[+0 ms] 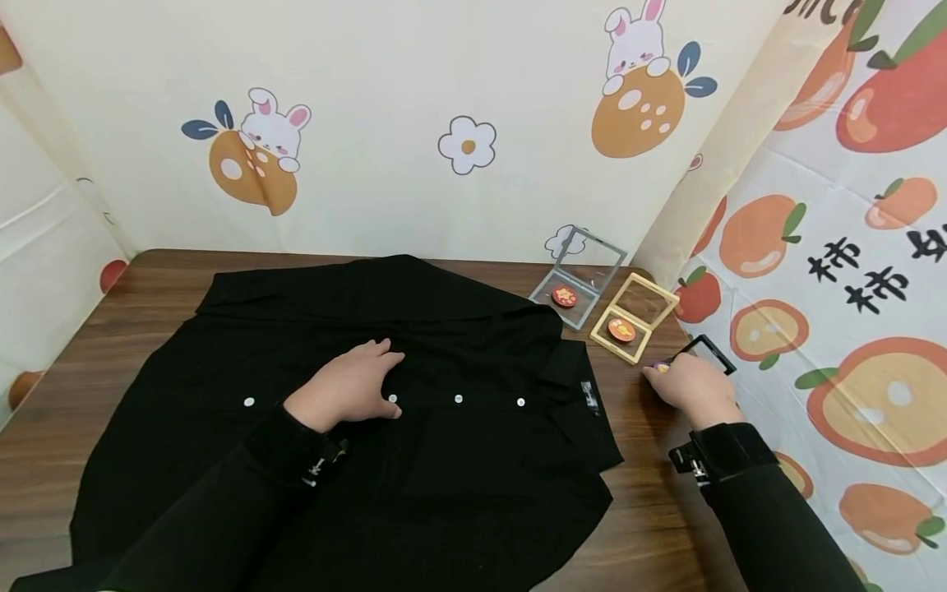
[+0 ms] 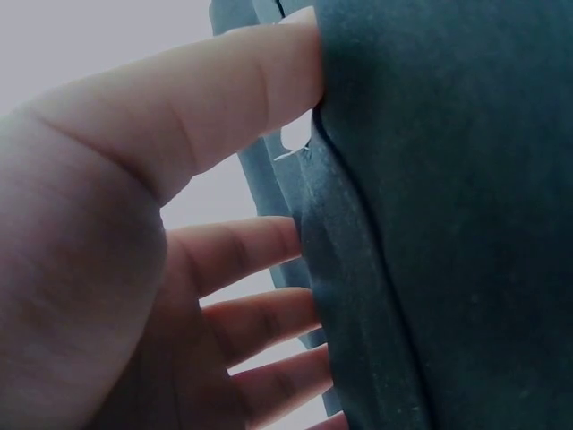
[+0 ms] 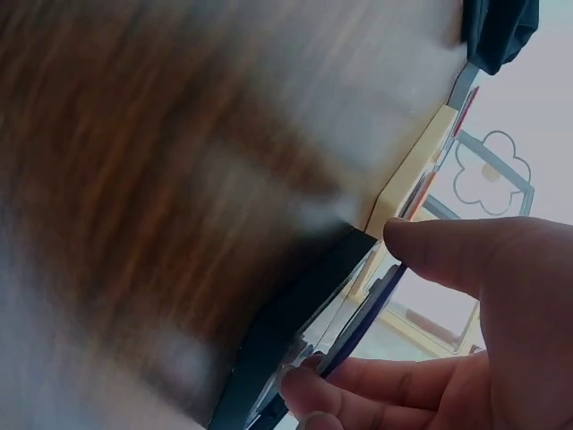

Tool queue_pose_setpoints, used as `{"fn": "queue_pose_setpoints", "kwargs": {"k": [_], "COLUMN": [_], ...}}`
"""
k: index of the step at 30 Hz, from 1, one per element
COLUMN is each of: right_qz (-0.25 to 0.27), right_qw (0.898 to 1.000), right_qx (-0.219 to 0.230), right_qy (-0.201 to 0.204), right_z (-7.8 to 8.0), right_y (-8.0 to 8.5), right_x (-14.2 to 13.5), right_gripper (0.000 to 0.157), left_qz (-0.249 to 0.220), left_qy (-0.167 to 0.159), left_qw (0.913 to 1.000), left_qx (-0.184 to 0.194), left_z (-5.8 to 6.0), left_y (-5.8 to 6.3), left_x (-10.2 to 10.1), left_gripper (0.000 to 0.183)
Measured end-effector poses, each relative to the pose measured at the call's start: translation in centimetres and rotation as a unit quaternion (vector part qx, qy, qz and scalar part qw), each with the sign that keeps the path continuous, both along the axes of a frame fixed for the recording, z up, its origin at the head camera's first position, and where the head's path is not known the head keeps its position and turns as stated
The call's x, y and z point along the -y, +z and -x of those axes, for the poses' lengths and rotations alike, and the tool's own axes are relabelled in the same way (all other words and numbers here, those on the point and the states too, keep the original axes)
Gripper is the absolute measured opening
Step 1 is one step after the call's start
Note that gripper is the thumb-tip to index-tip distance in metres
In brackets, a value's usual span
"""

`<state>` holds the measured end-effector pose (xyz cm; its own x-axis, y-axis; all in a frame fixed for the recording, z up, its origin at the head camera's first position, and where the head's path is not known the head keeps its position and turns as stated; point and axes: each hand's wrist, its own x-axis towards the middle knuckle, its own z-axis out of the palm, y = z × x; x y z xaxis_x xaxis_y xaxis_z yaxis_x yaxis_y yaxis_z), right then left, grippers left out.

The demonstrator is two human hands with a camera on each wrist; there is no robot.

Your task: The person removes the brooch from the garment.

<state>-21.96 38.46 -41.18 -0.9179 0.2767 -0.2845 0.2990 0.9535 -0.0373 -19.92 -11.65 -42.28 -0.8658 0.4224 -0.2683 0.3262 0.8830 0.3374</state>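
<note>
A black shirt (image 1: 473, 469) with white buttons lies spread over the table. My left hand (image 1: 348, 385) rests on it with fingers apart, thumb beside one white button (image 1: 393, 399). In the left wrist view, thumb and fingertips touch the dark cloth (image 2: 466, 215). At the table's right side, my right hand (image 1: 691, 385) pinches a thin round badge (image 3: 363, 322) with a purple edge between thumb and fingers. The badge is tilted over a small black display case (image 3: 286, 331), whose clear lid stands raised. The hand hides most of that case in the head view.
Behind the right hand, a yellow case (image 1: 629, 355) and a grey case (image 1: 580, 316) stand with lids raised, each holding a round badge. The shirt collar (image 1: 565, 370) lies left of them. Printed cloth walls (image 1: 370, 222) border the wooden table (image 1: 644, 526).
</note>
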Motion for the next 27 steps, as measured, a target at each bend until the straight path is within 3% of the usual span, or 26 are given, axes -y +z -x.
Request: {"fn": "queue_pose_setpoints", "kwargs": {"k": [27], "right_qz": [0.009], "right_qw": [1.0], "right_qx": [-0.003], "right_qy": [-0.025], "right_z": [0.24], "right_y": [-0.78], "right_x": [-0.96], "right_gripper": [0.085], "left_qz": [-0.006], "left_qy": [-0.008], "left_qw": [0.9999], "left_qx": [-0.003], "left_z": [0.07], "left_y": [0.05], "left_x": [0.08], "left_gripper": [0.078]}}
